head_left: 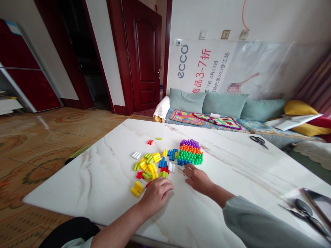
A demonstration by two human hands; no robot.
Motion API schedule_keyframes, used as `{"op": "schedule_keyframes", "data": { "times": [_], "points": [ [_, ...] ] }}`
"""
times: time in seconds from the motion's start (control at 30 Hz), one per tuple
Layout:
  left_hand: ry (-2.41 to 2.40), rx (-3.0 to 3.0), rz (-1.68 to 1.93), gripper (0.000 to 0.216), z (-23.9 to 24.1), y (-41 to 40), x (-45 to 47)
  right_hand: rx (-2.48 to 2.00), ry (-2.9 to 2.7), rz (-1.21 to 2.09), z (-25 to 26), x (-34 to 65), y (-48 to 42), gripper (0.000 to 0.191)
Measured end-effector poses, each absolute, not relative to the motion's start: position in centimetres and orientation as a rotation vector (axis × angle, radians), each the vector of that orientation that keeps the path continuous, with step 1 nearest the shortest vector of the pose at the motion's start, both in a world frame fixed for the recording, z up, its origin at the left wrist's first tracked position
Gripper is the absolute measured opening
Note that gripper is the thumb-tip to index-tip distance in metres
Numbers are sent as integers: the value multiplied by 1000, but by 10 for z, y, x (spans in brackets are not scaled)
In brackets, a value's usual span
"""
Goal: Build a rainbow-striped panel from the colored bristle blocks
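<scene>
My left hand (156, 194) rests on the white marble table (103, 179) with the fingers curled downward and the knuckles up. I cannot tell if it holds a piece under them. Just in front of this hand, close to its fingers, lies the pile of loose plastic pegs (150, 167). They are mostly yellow and green, with some red, blue and white ones. A few yellow pegs (137, 189) lie just to the left of this hand.

My right hand (198, 179) lies flat on the table beside the left one. Its fingers are stretched and a little apart, and it holds nothing. Directly ahead of its fingertips, very near, stands the assembled peg block (190, 151), with rows of purple, orange, green and blue from far to near. Far beyond the right hand, and to its right, lies a pair of black scissors (258, 140), well apart from the pegs.
</scene>
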State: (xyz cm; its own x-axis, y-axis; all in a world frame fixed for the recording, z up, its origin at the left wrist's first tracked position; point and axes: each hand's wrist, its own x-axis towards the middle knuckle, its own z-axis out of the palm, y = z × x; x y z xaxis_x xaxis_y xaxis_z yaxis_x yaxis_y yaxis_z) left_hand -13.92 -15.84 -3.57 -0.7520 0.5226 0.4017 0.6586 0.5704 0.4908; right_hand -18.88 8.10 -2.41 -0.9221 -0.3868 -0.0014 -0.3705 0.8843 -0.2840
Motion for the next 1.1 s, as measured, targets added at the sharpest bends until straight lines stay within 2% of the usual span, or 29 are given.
{"op": "schedule_keyframes", "data": {
  "times": [0.13,0.23,0.3,0.63,0.97,1.1],
  "points": [
    [-2648,-926,-754,28,-35,-163,-147,-606,2994,-434,-24,-189,81,34],
    [-2756,-836,-645,54,-40,-166,-158,-597,2992,-432,-22,-188,80,33],
    [-2792,-774,-618,60,-45,-168,-164,-592,2990,-437,-20,-188,79,33],
    [-2669,-637,-719,25,-51,-162,-175,-579,2988,-462,-26,-189,80,35],
    [-2653,-678,-697,51,-56,-165,-176,-584,2988,-459,-24,-189,80,35],
    [-2711,-743,-647,41,-49,-164,-174,-593,2988,-453,-25,-189,80,35]
  ]
}}
